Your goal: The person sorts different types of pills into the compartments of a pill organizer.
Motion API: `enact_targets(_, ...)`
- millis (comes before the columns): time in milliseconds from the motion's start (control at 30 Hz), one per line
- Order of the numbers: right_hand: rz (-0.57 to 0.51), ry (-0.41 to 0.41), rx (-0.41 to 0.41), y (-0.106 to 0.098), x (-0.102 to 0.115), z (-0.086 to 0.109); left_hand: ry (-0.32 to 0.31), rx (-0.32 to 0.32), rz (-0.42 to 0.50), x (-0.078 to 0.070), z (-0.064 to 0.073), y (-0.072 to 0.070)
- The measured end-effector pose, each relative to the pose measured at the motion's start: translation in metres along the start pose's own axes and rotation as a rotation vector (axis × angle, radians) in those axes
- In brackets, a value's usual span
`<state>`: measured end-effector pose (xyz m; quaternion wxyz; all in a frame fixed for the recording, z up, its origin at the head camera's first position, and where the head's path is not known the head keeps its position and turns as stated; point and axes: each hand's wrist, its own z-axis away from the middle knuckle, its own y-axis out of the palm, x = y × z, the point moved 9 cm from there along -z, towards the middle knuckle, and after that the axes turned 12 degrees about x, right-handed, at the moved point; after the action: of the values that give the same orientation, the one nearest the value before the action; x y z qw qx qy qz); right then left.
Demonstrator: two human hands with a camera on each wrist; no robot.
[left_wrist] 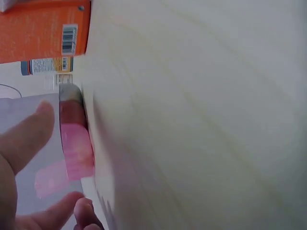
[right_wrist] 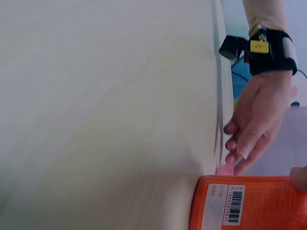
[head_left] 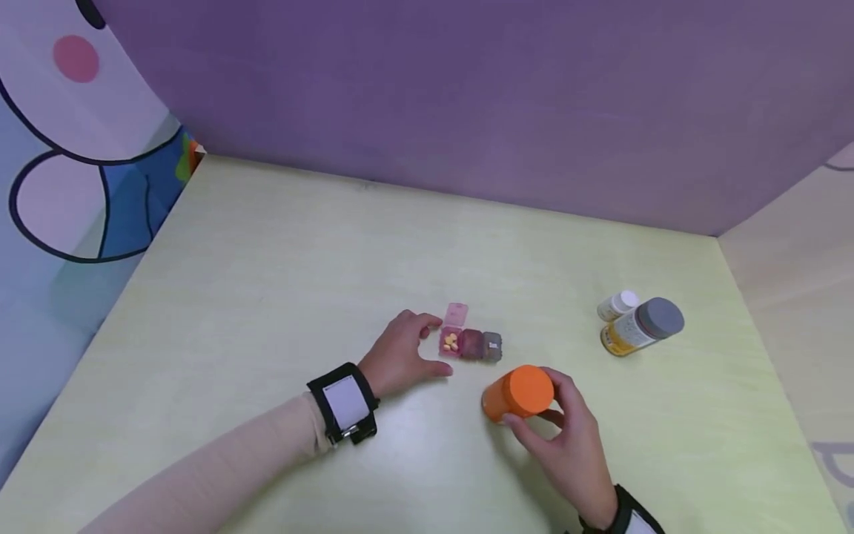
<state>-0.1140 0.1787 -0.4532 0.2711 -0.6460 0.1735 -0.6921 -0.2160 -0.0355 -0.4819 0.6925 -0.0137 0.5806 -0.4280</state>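
Note:
A small pill organizer [head_left: 472,344] lies on the table, its pink compartment holding several yellowish pills under a raised lid [head_left: 457,314]. Its dark red and grey compartments have their lids down. My left hand [head_left: 400,354] is just left of it, thumb and fingers spread around the pink end with a gap between. In the left wrist view the pink compartment [left_wrist: 77,152] shows between thumb and fingers. My right hand [head_left: 567,445] grips an orange bottle [head_left: 519,393] with an orange cap, thumb and fingers around its upper part. A barcode label [right_wrist: 235,205] shows on the bottle.
A small white-capped bottle [head_left: 617,305] and a larger bottle with a grey cap [head_left: 642,327] stand together at the right of the table [head_left: 320,252]. A purple wall [head_left: 467,104] rises along the back edge, with patterned panels at the left.

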Motion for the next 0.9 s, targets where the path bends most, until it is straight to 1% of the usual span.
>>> enact_targets(67,0.003,-0.015,-0.029,-0.005,-0.002,0.000,0.000,-0.005,0.010,0.000,-0.001,0.001)
enact_targets(200,0.001,-0.022,-0.069,-0.017,-0.006,-0.002,0.020,-0.046,0.019,-0.001,0.001,-0.001)
enact_targets(333,-0.008,0.017,-0.078,-0.028,-0.015,-0.006,0.029,-0.080,0.012,-0.003,0.003,-0.002)
enact_targets(433,-0.027,0.040,-0.099,-0.038,-0.025,-0.008,0.027,-0.095,0.012,-0.003,0.003,-0.003)
enact_targets(633,-0.031,0.050,-0.204,-0.064,-0.043,-0.011,0.053,-0.128,-0.022,-0.006,0.003,-0.004)
enact_targets(767,-0.014,0.111,-0.282,-0.088,-0.060,-0.011,0.056,-0.129,-0.031,-0.008,0.002,-0.002)
enact_targets(900,0.007,0.224,-0.348,-0.113,-0.082,-0.007,0.049,-0.116,-0.018,-0.009,0.001,0.000)
